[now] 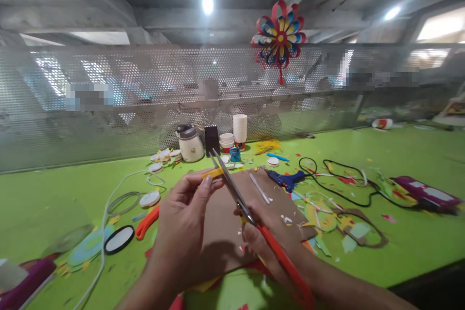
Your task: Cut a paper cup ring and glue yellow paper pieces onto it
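Note:
My left hand [183, 223] pinches a narrow yellow paper strip [212, 173] between thumb and fingers, holding it up above the table. My right hand [263, 242] grips orange-handled scissors [250, 218]; the metal blades are parted and point up and away, with the strip lying between them near their tips. Both hands hover over a brown cardboard sheet [221, 232] on the green table [399, 242].
A blue glue gun [286, 180] with a black cord [337, 184] lies right of the cardboard. Paper scraps, tape rolls [149, 198], a white jar [191, 144], stacked cups [240, 128] and a purple box [426, 193] are scattered around. A paper pinwheel [279, 36] hangs on the mesh wall.

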Demonstrator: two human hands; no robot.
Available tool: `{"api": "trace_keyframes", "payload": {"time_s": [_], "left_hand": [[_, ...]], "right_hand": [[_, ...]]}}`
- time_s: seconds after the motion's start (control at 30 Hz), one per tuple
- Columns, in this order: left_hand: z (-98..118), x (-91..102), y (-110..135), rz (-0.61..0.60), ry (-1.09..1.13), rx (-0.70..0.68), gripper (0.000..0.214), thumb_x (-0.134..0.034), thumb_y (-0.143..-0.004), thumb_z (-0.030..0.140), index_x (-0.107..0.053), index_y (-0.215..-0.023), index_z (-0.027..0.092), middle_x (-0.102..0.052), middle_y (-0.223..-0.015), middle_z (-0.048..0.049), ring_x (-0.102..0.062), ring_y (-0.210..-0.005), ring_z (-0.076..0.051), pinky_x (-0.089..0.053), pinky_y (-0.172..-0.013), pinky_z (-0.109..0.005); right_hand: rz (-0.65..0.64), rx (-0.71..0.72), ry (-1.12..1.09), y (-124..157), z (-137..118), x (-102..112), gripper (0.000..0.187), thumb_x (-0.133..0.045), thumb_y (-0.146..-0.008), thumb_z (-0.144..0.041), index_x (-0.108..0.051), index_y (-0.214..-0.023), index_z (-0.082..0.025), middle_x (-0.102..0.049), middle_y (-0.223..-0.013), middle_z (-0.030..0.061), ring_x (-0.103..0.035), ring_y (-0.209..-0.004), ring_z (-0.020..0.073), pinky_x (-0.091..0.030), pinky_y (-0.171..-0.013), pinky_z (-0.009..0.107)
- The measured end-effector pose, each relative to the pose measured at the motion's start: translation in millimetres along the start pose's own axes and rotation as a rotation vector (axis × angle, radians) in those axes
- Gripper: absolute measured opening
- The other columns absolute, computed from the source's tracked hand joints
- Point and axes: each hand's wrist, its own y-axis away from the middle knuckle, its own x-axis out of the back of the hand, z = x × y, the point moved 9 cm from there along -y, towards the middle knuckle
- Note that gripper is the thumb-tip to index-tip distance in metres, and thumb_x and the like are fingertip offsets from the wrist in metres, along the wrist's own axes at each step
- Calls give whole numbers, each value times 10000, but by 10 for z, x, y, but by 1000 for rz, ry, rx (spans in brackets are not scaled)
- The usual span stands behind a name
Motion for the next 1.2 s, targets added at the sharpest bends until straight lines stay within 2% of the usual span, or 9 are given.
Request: {"api": "trace_keyframes", "payload": {"time_s": [0.1,0.23,0.43,0.63,0.73,0.97,1.2], "left_hand": [[-35,-55,-28,0,12,8,211,-750,-794,377,-701,-894,198,-785,-938,-62,-733,-869,-232,-583,-756,-333],[-63,-75,-60,2,6,-7,200,-748,-803,361,-706,-897,189,-781,-956,-62,-724,-903,-224,-564,-817,-333],[-142,-46,-72,-4,49,23,177,-739,-817,348,-702,-902,197,-774,-955,-39,-712,-904,-212,-558,-786,-304],[-85,-34,-46,-5,-28,-5,133,-716,-837,339,-703,-870,211,-767,-928,-14,-710,-907,-190,-552,-801,-268],[-65,-27,-32,-1,-70,-37,121,-709,-843,332,-706,-882,216,-763,-949,-18,-709,-917,-196,-555,-808,-277],[-80,-33,-33,-10,-78,-81,126,-688,-861,335,-704,-899,216,-755,-993,-30,-699,-969,-207,-538,-875,-304],[-106,-7,-9,28,-59,-41,139,-704,-846,342,-691,-888,210,-766,-969,-43,-708,-937,-210,-546,-850,-300]], "right_hand": [[24,-5,3,2,37,26,305,-456,-969,-477,-549,-1029,-192,-609,-874,43,-548,-717,174,-464,-658,320],[23,-3,2,-8,97,22,301,-464,-975,-480,-545,-1041,-198,-574,-828,16,-524,-695,162,-443,-636,303],[11,-50,4,-18,168,-10,339,-450,-969,-502,-559,-1046,-191,-611,-870,46,-544,-742,187,-453,-680,334],[17,-37,37,-9,133,-16,309,-443,-972,-460,-548,-1063,-184,-639,-944,77,-577,-796,201,-475,-694,336],[25,-5,35,-12,95,-7,308,-435,-977,-445,-553,-1082,-182,-642,-944,78,-587,-798,199,-484,-693,332],[34,-26,18,3,124,-22,365,-453,-966,-480,-569,-1130,-174,-634,-913,79,-594,-850,232,-478,-670,343],[41,-23,30,-3,144,-45,350,-471,-962,-468,-572,-1140,-184,-599,-820,30,-547,-697,183,-445,-625,316]]}}
